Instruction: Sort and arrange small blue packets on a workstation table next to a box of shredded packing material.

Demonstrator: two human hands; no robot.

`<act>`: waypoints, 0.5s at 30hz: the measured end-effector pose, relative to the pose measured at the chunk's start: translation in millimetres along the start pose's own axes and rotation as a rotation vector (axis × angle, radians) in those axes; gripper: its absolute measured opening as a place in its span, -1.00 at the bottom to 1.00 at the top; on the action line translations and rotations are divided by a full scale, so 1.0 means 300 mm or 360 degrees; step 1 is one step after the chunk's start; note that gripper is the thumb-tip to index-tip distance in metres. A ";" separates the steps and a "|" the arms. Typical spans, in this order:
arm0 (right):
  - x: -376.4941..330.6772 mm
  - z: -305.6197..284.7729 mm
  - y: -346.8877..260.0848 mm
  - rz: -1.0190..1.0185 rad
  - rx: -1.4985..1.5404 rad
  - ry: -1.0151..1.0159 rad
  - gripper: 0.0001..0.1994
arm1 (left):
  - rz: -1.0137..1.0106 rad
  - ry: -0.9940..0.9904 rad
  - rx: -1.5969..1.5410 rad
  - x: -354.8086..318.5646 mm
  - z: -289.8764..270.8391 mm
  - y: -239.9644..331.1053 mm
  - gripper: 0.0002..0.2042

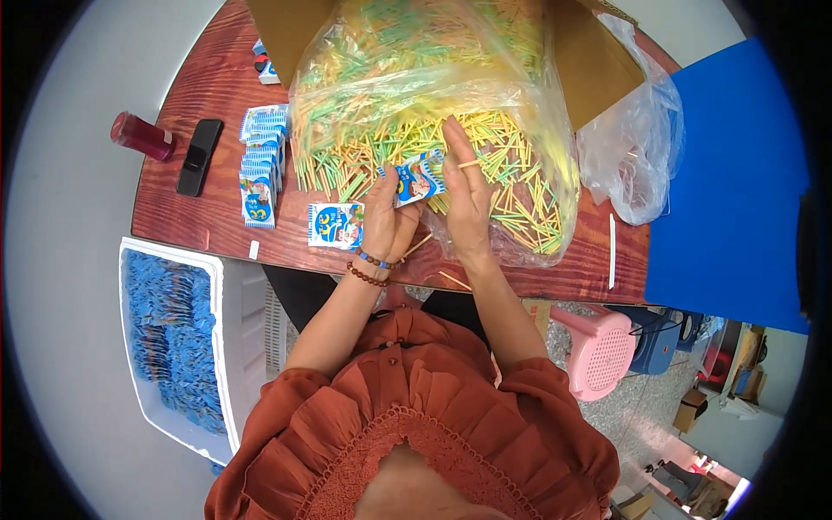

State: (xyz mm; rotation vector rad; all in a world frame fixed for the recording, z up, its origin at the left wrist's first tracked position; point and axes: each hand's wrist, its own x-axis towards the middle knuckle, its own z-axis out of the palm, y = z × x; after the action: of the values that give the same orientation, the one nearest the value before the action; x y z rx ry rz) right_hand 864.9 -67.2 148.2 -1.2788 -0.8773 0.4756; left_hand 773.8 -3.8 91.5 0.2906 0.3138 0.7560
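- We pinch a blue packet in our left hand, near the worktop's front edge.
- Our right hand is mostly open, a yellow stick across its fingers.

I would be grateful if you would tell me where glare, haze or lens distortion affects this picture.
In the head view, the fisheye lens bows the edge of the table and darkens the corners; bright glare streaks the clear plastic bag; the upper sticks look hazy through its film.
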 end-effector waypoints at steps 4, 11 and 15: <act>-0.010 -0.002 0.000 0.0071 -0.0004 -0.0208 -0.53 | -0.0007 -0.0044 -0.0062 0.016 -0.023 -0.003 -0.71; 0.027 -0.168 0.004 0.0085 -0.0475 -0.0003 -0.77 | -0.0072 0.0001 -0.0300 0.034 -0.080 -0.003 -0.67; 0.028 -0.300 0.058 0.0216 -0.1559 -0.0647 -0.87 | -0.0021 0.0001 -0.0169 0.029 -0.087 0.022 -0.69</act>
State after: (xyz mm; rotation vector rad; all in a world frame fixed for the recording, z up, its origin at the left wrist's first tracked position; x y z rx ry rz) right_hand 943.2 -112.3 130.6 -2.1866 -1.4620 0.4253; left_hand 765.7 10.7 68.7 0.1882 0.2748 0.7573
